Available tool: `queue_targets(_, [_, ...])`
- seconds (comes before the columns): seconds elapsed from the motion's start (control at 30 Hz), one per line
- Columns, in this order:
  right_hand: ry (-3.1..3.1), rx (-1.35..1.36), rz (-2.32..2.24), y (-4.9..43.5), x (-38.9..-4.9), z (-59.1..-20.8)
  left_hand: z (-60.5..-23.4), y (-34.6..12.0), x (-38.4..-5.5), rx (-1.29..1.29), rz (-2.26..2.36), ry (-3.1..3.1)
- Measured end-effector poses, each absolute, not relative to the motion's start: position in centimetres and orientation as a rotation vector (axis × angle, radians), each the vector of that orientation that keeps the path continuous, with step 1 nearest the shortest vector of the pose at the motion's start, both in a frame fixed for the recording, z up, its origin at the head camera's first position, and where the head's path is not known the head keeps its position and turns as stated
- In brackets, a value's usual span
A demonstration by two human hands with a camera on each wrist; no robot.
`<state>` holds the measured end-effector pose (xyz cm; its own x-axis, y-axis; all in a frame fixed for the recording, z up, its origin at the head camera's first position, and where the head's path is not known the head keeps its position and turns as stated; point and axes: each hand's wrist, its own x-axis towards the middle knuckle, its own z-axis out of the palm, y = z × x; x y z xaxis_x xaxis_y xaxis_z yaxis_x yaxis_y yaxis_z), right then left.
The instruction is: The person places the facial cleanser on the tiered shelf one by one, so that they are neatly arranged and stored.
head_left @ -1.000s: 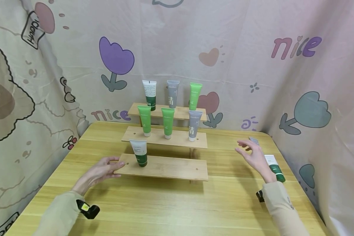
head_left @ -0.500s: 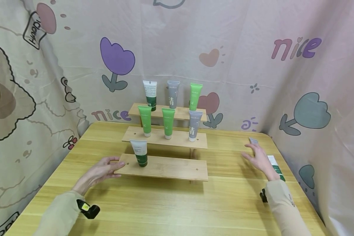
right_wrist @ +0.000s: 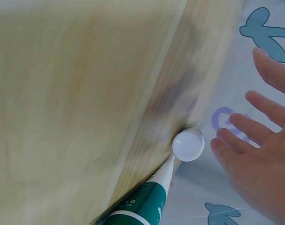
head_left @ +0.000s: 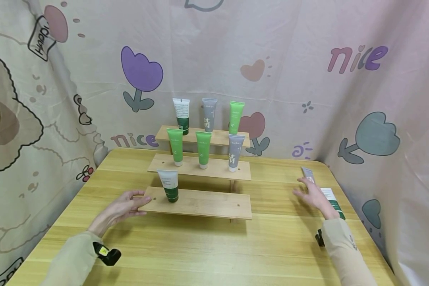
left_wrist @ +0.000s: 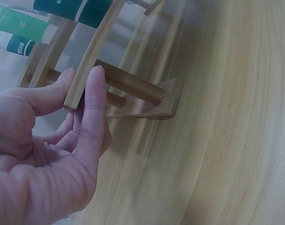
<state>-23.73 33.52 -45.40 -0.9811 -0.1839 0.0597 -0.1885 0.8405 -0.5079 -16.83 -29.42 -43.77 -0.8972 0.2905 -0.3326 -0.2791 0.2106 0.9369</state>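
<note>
My left hand (head_left: 123, 207) pinches the left end of the lowest board of a three-tier wooden display stand (head_left: 207, 204). In the left wrist view, thumb and fingers (left_wrist: 93, 112) lie on either side of the board's edge. A white and dark green squeeze tube (head_left: 170, 186) stands cap-down on that board. My right hand (head_left: 312, 194) is over the table's right side, fingers spread, holding nothing. Just beyond its fingertips lies a grey tube (head_left: 308, 174), whose white cap (right_wrist: 188, 145) faces the right wrist camera. A white and green tube (head_left: 332, 201) lies beside the hand, partly covered by it.
On the middle board stand two green tubes (head_left: 203, 149) and a grey tube (head_left: 235, 153). The top board carries a white and green tube (head_left: 182, 116), a grey one (head_left: 209, 115) and a green one (head_left: 235, 117). A printed curtain (head_left: 286, 91) closes off the table's back and sides.
My right hand has moved to the right and lower, toward the lying tubes, with its fingers loosening. My left hand has stayed on the lowest board.
</note>
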Motion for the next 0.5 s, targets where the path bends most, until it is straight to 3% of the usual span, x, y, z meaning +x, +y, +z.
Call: queue_targets(0.5, [-3.081, 0.331, 0.781, 33.67, -23.52, -45.59, -44.02, -29.52, -16.93, 0.033, 1.736, 2.043])
